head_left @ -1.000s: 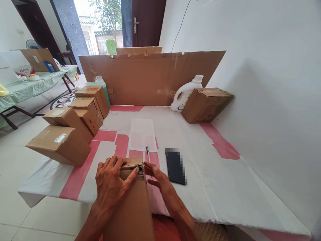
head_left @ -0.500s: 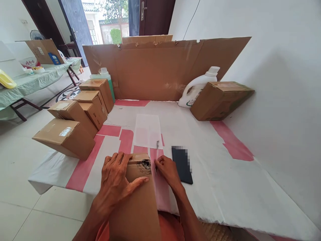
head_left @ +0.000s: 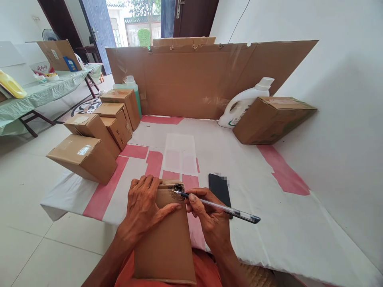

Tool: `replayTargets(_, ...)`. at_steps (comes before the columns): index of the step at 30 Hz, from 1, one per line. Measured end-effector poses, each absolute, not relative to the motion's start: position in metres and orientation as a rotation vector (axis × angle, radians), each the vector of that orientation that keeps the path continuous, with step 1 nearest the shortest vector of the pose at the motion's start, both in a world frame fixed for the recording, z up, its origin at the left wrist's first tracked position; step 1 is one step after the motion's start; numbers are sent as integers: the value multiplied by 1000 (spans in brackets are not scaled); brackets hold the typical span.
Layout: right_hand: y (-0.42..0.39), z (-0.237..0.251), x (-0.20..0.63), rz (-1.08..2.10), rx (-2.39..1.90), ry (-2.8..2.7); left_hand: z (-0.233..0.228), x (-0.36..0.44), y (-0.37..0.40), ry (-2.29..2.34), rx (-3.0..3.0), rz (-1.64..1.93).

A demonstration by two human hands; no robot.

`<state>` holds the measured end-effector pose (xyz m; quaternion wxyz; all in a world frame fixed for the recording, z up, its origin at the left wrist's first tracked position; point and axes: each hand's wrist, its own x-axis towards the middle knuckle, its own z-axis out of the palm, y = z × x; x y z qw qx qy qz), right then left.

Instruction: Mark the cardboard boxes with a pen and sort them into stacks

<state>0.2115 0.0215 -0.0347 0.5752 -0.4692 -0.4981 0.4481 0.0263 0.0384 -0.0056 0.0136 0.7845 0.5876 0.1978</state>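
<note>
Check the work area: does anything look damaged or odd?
Yes: the rectangular brown cardboard box under the left fingers has a dense black scribbled patch at its far right corner, possibly over damage. It looks odd because the rest showing is plain brown.

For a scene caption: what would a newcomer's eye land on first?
The pen in the right hand, its tip at the black scribble near the top right of the box, which the left hand holds. Behind, a wide cardboard sheet stands along the far side of the table.
</note>
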Motion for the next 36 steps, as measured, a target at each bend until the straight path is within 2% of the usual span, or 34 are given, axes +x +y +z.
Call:
replayTargets(17, 24, -26, 232, 923, -1254, -1260, -9, 27, 40, 1858, 2412, 616)
replayTargets(21, 44, -24, 245, 820, -1418, -1265, -8, 28, 41, 1869, 2412, 606)
replayTargets(28, 114, -51, 245, 768, -2180, -1863, -11, 24, 39, 1844, 2448, 641)
replayTargets(36, 107, -80, 239, 767, -2343, -1838, -13, 19, 43, 1802, 2497, 691)
